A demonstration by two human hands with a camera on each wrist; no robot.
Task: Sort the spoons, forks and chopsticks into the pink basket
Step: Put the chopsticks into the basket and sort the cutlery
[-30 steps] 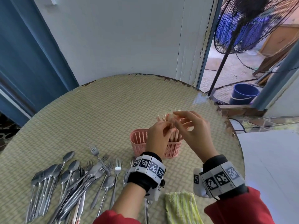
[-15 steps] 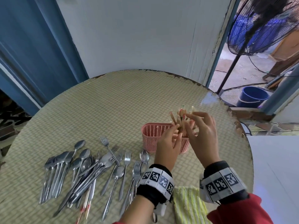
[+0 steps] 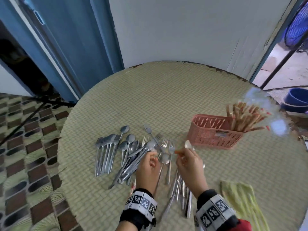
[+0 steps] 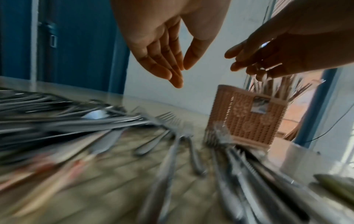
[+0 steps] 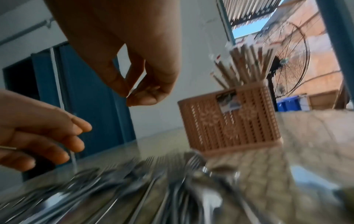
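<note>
A pink basket (image 3: pixel 215 137) is seen standing upright on the right part of the round, woven-patterned counter (image 3: pixel 166 100). A bundle of chopsticks (image 3: pixel 245 117) is held in its right end, fanned out and leaning to the right; the left part of the basket appears empty from the head view. To the left of the basket, spoons (image 3: pixel 106 150) and forks (image 3: pixel 164 144) are spread flat on the counter in a loose, overlapping pile, with more cutlery lying between the two wrists nearer the person.

The left hand (image 3: pixel 148 169) is held just above the pile, and its fingers (image 4: pixel 164 63) are shown straight and together with the thumb close to them, nothing being gripped. The right hand (image 3: pixel 188 165) is held beside it, above the forks, between the pile and the basket. Its fingers (image 5: pixel 141 92) are curled with thumb and fingertips brought together; whether something is pinched between them cannot be told, since the pictures are blurred there.

A yellow-green cloth (image 3: pixel 241 200) is seen lying at the near right edge of the counter.
</note>
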